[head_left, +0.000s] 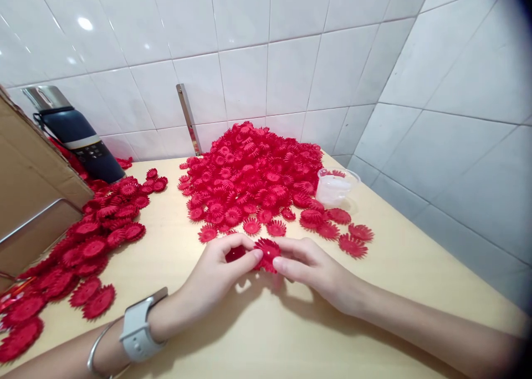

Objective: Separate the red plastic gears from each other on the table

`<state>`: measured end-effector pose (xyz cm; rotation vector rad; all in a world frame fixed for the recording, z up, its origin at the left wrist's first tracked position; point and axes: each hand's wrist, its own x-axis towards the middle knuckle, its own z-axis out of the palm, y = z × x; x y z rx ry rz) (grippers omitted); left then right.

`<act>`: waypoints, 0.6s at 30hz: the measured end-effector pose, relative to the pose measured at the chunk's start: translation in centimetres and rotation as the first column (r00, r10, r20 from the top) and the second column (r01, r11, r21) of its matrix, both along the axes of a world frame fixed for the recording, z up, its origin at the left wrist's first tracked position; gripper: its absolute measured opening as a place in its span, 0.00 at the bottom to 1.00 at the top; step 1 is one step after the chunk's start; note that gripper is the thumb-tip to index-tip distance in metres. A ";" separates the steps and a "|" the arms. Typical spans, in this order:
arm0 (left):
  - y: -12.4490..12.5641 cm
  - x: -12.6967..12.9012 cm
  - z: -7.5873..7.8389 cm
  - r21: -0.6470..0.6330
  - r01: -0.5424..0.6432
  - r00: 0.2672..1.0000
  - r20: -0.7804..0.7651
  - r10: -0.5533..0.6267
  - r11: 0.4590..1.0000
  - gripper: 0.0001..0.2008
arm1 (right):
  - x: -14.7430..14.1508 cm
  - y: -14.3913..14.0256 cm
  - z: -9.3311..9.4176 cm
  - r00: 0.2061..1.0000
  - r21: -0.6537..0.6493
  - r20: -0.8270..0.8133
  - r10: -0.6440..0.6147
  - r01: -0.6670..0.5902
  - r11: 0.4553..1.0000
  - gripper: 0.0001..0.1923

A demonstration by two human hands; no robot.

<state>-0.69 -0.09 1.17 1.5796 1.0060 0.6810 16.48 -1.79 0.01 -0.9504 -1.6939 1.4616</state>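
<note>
Here, your hands meet low on the surface (pixel 257 334): left hand (pixel 218 276) and right hand (pixel 316 271) both pinch one red plastic flower (pixel 267 252) between fingertips, pile (pixel 253 174) just beyond.

Red ridged plastic flower discs (pixel 253 174) are heaped on a smooth pale wood-grain tabletop (pixel 257 323); glossy white ceramic wall tiles (pixel 266 74) are seen behind.

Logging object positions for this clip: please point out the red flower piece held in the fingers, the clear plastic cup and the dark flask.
red flower piece (pixel 268 252), head view, its toothed upper edge.
clear plastic cup (pixel 333 189), head view, its side wall.
dark flask (pixel 78 138), head view, its blue body.
</note>
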 end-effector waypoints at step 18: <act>-0.2 0.0 0.4 -0.002 0.113 0.993 -0.042 -0.113 0.994 0.07 | 0.0 0.0 -0.6 0.953 0.390 0.289 -0.086 -0.035 0.920 0.16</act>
